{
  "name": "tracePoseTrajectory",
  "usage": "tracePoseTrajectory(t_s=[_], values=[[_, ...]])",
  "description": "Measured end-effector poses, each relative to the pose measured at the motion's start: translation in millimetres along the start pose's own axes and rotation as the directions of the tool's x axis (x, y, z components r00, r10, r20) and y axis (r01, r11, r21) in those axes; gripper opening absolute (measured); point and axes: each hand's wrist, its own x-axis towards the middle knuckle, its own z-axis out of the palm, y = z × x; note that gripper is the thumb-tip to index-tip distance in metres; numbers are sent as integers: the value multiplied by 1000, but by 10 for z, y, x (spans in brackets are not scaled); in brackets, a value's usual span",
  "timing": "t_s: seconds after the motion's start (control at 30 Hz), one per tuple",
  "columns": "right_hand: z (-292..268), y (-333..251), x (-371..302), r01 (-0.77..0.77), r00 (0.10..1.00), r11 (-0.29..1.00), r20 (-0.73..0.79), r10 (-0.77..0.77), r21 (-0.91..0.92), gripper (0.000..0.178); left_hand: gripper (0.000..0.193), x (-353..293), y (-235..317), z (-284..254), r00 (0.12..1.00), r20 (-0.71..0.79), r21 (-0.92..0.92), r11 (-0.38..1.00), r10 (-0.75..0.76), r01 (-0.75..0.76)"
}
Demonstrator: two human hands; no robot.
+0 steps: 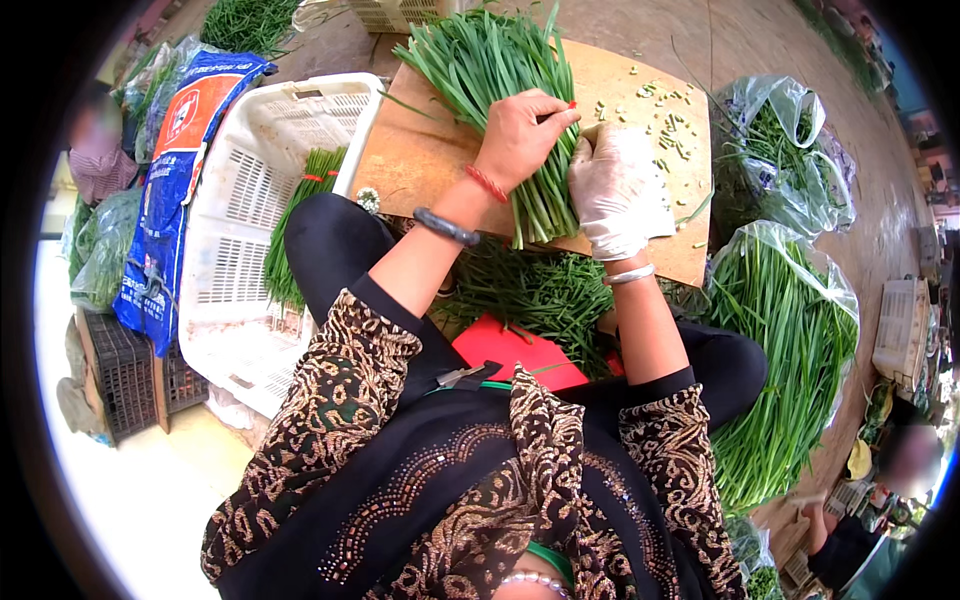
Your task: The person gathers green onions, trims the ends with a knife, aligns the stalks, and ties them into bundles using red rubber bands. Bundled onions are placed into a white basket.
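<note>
A bunch of long green chives [490,62] lies on a wooden board [400,150], its leafy ends away from me and its cut stems toward me. Across its middle rests my left hand [522,128], bare, with fingers pinched on a small red band [573,105]. My right hand [618,190], in a white glove, is closed against the bunch's right side; its curled fingers hide whatever they hold. Short cut stem pieces [675,130] are scattered over the board's right part.
At left stands a white plastic crate [240,200] with a red-banded bunch [290,240] in it, beside a blue sack [165,210]. Loose greens [540,290] lie under the board, near a red sheet [520,352]. Bagged chives [775,360] stand at right. Other people are at the edges.
</note>
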Motion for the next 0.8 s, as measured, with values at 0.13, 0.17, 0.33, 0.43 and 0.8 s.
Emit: tracePoseTrajectory(t_s=[0.13, 0.17, 0.33, 0.43, 0.8], values=[[72, -26, -23, 26, 999, 995, 35, -23, -98, 10, 14, -58, 47, 161, 926, -93, 137, 926, 367, -353], [102, -23, -18, 10, 998, 995, 59, -5, -94, 10, 14, -62, -18, 242, 928, -117, 89, 934, 354, -345], [141, 110, -127, 14, 1000, 991, -24, -11, 131, 9, 21, 11, -289, 405, 987, -122, 109, 990, 107, -94], [161, 181, -136, -81, 997, 956, 18, 79, 281, 8, 23, -11, -317, 335, 989, -27, 238, 962, 142, -132], [-54, 327, 246, -374, 876, 902, 401, 268, 213, 23, 10, -73, -309, 202, 906, 236, 405, 812, 352, -421]])
